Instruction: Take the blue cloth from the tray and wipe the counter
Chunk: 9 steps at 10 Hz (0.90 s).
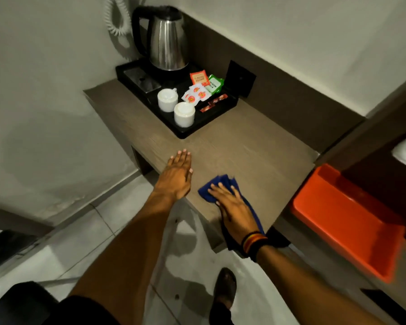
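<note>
With the right hand (234, 207) spread flat on the blue cloth (223, 184) at the tabletop (244, 141) near edge and the left hand (177, 174) flat and empty, a far sweep could knock the black tray (211, 120).

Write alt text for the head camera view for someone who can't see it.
A person's right hand presses a crumpled blue cloth flat on a brown wooden counter, while the left hand rests open beside it. Behind sits a black tray holding a steel kettle, two white cups and sachets.
</note>
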Tool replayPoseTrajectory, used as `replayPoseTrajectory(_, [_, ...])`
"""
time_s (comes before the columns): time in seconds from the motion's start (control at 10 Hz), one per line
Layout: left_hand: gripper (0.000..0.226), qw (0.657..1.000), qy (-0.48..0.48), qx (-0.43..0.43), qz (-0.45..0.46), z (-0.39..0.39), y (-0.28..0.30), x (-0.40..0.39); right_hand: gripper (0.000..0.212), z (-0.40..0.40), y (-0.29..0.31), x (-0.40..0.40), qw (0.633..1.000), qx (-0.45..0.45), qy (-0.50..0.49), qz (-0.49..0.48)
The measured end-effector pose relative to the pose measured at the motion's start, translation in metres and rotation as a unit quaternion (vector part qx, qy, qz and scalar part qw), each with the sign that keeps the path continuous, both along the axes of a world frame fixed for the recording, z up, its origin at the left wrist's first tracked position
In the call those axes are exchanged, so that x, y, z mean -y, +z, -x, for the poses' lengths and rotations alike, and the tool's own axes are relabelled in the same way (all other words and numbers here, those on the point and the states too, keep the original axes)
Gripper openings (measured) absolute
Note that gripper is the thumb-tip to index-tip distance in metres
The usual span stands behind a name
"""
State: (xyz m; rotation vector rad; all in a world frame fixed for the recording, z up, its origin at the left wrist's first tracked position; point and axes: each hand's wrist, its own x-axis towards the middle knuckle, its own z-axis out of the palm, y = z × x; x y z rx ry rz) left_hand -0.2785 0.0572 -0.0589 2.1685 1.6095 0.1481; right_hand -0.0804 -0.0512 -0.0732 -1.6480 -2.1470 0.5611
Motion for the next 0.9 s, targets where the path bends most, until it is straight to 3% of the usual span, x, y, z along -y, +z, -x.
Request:
replayPoseTrajectory(0.1, [0.060,0.999,-0.019,0.024,-0.022,-0.024,0.004,0.034,0.041,-0.025,0.013,0.024,0.978,-0.136,-0.156,0.022])
replayPoseTrajectory(0.2, [0.061,0.997,-0.060,0.033,-0.036,-0.065,0.004,0.058,0.035,-0.070,0.032,0.029,0.919,-0.241,-0.313,-0.010])
replayPoseTrajectory(0.3, [0.061,0.994,-0.088,0.050,-0.040,-0.112,0.006,0.063,0.035,-0.138,0.050,0.031,0.884,-0.249,-0.391,-0.061])
replayPoseTrajectory(0.4, [0.061,0.990,-0.111,0.066,-0.056,-0.161,0.007,0.061,0.036,-0.211,0.052,0.034,0.885,-0.171,-0.428,-0.073])
replayPoseTrajectory(0.6, [0.057,0.980,-0.146,0.102,-0.089,-0.237,-0.011,0.050,0.040,-0.305,0.006,0.004,0.915,-0.037,-0.402,-0.011])
replayPoseTrajectory(0.7, [0.051,0.970,-0.153,0.120,-0.144,-0.255,-0.023,0.044,0.048,-0.314,-0.029,-0.018,0.935,0.038,-0.343,0.081])
replayPoseTrajectory(0.8, [0.055,0.974,-0.159,0.102,-0.125,-0.258,-0.024,0.033,0.062,-0.309,-0.053,-0.024,0.921,0.110,-0.337,0.162])
replayPoseTrajectory(0.9, [0.058,0.972,-0.145,0.102,-0.155,-0.253,-0.008,0.022,0.070,-0.299,-0.040,-0.014,0.920,0.081,-0.351,0.152])
